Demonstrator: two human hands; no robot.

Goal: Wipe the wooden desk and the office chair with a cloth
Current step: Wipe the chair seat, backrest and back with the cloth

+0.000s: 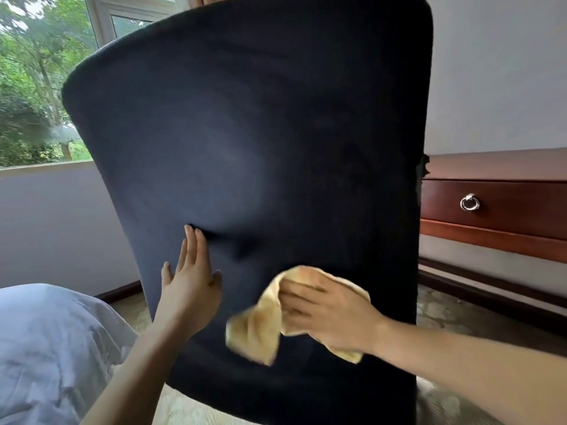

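The dark navy backrest of the office chair [251, 133] fills most of the view, tilted a little to the left. My left hand [191, 280] lies flat against its lower left part, fingers straight and pointing up, denting the fabric. My right hand [328, 314] grips a crumpled yellow cloth [257, 329] and holds it against the lower middle of the backrest. Part of the cloth hangs loose below my fingers. The wooden desk [497, 167] shows at the right behind the chair, with a drawer and a metal ring pull [469, 203].
A bed with pale blue bedding [46, 348] lies at the lower left. A window [46, 81] with trees outside is at the upper left. White walls with a dark skirting board [491, 289] run behind. The floor is pale and patterned.
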